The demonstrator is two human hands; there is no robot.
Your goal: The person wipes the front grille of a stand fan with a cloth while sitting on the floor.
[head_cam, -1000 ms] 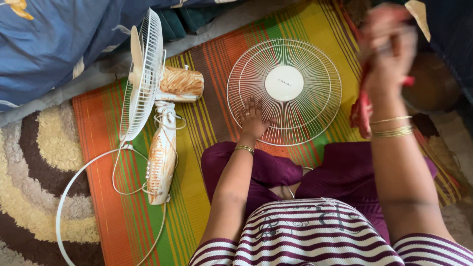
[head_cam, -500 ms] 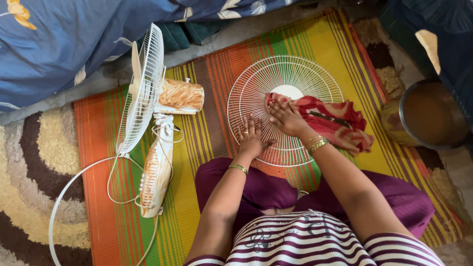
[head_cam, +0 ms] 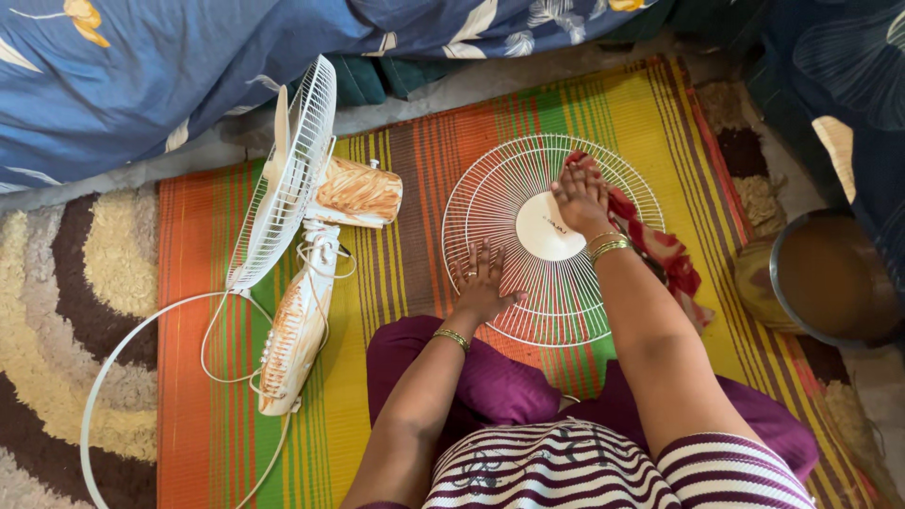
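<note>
Beside fan grille (head_cam: pixel 509 203), fallen fan (head_cam: pixel 302 236)

Home floor: striped mat (head_cam: pixel 236 283), rug (head_cam: pixel 66 311), blue bedding (head_cam: pixel 141 75).

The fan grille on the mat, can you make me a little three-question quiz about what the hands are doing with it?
1. True or false: the left hand rests flat on the edge of the round white fan grille.
2. What does the right hand press onto the grille? A) a red cloth B) a sponge C) a brush
3. Which side of the grille does the fan body lie on, seen from the head camera?

Key
1. True.
2. A, the red cloth, which trails off to the right over the striped mat.
3. The left, lying on its side.
</note>
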